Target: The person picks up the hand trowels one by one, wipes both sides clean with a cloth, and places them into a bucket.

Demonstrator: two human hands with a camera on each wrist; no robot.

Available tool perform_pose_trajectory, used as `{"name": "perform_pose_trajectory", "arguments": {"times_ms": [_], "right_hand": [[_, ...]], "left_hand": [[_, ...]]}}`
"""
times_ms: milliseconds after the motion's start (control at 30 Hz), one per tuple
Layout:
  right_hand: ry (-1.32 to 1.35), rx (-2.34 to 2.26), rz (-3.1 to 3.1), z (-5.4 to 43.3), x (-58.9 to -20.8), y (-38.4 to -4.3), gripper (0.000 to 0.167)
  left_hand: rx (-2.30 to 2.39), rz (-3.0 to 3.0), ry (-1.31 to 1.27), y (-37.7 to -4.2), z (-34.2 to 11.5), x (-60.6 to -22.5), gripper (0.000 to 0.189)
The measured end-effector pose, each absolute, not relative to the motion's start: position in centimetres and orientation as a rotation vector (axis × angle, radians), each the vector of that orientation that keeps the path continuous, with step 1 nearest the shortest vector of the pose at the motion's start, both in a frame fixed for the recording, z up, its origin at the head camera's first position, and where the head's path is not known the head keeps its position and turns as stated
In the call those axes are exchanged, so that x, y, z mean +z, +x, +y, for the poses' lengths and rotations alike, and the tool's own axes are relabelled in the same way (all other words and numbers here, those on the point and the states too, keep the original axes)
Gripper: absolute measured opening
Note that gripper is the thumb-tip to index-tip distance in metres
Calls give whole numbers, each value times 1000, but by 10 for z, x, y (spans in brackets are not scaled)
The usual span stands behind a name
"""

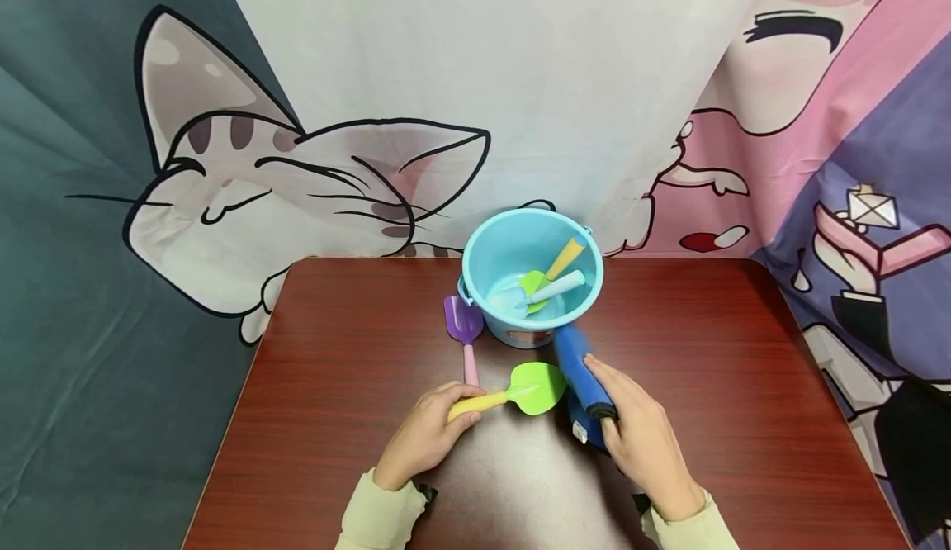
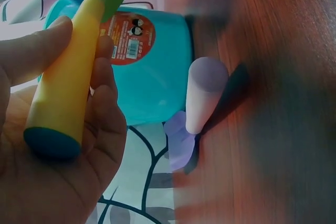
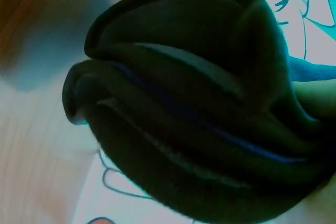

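Pinched by its yellow handle (image 2: 63,77), a toy shovel with a green blade (image 1: 538,388) is held in my left hand (image 1: 429,430), above the wooden table. My right hand (image 1: 648,434) grips a folded blue cloth item (image 1: 579,372) with a dark edge and a white tag; its exact kind is unclear. In the right wrist view its dark folds (image 3: 184,108) fill most of the picture and hide the fingers. Just beyond both hands stands a light blue toy bucket (image 1: 520,331), with a yellow-handled green shovel (image 1: 566,258) and a light blue shovel (image 1: 560,286) inside.
A purple toy shovel (image 1: 464,323) with a pink handle lies left of the bucket, its handle toward my left hand. The dark red wooden table (image 1: 334,352) ends at a printed cartoon curtain (image 1: 505,79) behind the bucket.
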State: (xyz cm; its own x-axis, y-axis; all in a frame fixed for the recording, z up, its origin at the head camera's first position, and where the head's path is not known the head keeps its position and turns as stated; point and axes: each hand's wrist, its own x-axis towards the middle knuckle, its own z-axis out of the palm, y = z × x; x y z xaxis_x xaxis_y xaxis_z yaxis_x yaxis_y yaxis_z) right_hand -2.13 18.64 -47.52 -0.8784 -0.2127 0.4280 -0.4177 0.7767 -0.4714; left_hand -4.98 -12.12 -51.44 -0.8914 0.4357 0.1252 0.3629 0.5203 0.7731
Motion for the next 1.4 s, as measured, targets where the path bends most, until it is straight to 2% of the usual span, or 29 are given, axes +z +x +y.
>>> {"name": "perform_pose_trajectory", "arguments": {"times_ms": [400, 667, 1100, 1400], "right_hand": [[759, 930, -2529, 161, -470, -13, 74], [925, 885, -2603, 143, -480, -11, 75], [894, 844, -2718, 140, -489, -14, 74], [760, 877, -2731, 152, -494, -21, 65]], "left_hand": [[1269, 2663, 683, -50, -110, -511, 26], [1287, 2646, 726, -52, -105, -511, 25], [1274, 2644, 781, -50, -104, -512, 24], [1296, 2620, 744, -49, -109, -509, 25]]}}
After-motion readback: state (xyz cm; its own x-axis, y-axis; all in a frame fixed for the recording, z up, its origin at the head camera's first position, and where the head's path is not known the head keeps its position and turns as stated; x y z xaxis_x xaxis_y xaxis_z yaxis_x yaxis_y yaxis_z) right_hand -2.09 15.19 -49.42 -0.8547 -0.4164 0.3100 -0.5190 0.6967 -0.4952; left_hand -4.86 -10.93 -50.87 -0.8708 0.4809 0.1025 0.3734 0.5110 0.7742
